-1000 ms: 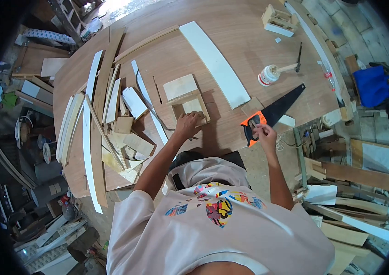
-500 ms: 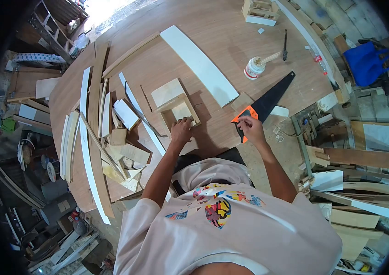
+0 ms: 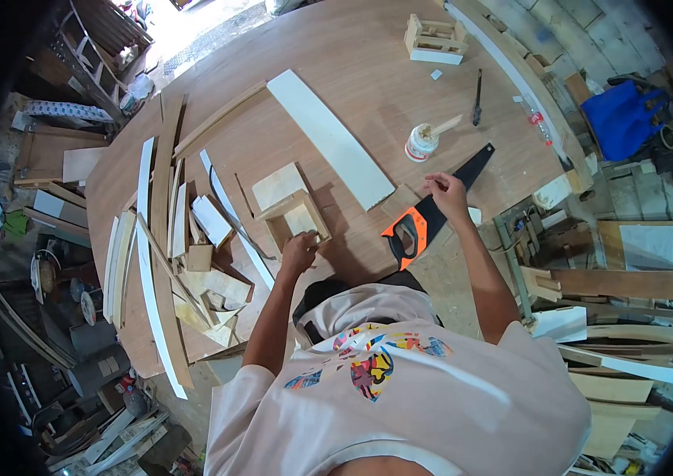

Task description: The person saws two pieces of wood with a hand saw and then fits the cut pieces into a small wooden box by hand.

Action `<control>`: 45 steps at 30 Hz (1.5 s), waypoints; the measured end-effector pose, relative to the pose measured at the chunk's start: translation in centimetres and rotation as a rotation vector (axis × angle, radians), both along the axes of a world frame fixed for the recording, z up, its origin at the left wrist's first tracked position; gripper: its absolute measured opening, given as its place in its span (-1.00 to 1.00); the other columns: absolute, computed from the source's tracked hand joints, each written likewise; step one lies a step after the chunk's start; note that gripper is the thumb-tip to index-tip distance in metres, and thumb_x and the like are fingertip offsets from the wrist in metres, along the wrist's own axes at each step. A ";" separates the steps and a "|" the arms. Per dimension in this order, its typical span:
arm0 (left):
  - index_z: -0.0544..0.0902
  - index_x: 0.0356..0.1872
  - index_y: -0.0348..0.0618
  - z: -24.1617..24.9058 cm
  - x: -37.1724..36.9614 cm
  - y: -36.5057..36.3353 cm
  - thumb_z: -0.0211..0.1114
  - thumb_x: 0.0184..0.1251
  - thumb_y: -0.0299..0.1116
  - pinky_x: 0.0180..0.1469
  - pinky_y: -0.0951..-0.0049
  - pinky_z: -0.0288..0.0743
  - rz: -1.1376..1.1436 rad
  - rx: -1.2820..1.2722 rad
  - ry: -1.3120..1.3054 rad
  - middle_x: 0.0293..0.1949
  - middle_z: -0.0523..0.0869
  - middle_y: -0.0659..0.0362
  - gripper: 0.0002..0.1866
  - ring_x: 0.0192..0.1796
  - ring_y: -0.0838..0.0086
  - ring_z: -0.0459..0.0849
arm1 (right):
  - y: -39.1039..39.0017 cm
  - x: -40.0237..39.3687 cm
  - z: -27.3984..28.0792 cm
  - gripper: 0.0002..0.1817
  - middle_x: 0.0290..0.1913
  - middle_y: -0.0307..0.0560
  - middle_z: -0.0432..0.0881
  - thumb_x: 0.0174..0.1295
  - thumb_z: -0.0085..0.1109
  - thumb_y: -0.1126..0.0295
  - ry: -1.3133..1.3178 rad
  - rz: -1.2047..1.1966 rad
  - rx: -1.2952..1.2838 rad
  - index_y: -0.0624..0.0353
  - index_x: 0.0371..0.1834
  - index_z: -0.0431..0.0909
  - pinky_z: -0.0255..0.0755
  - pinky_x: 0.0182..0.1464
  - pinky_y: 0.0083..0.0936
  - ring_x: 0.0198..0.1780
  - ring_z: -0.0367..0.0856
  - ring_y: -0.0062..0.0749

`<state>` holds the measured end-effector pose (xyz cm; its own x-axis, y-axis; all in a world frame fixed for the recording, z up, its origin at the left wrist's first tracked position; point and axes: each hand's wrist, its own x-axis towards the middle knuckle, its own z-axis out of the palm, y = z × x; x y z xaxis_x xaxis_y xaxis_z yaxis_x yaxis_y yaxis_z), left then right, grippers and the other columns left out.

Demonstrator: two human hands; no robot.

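Observation:
My left hand grips the near wall of a small open wooden box, its fingers curled over the rim. Beyond the box, a flat light wood piece lies against it. A handsaw with an orange and black handle lies on the table, its dark blade pointing away to the right. Over the blade is my right hand, off the handle, with fingers loosely bent and apart and nothing seen in them. A small wood piece lies left of the blade, close to a long white board.
A white jar with a stick in it stands past the saw, with a dark slim tool beyond. A slatted wooden piece sits at the far edge. Strips and offcuts crowd the table's left. A plastic bottle lies at right.
My right hand has let go of the saw handle and moved away over the blade. The saw now rests with its handle nearer me. My left hand stays at the box.

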<state>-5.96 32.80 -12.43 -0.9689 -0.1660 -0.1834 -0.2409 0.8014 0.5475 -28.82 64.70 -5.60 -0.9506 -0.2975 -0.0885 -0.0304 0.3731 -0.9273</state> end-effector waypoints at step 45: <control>0.72 -0.20 -0.07 -0.6 2.6 -0.4 0.41 -0.02 -0.46 -0.11 0.21 0.44 0.089 0.063 0.103 -0.37 0.70 0.09 -0.73 -0.31 0.16 0.67 | -16.8 10.9 -4.6 -0.48 -0.41 -0.09 0.70 0.28 -0.06 0.29 0.768 1.157 0.717 -0.22 0.35 0.32 0.54 -0.21 -0.25 -0.32 0.72 -0.19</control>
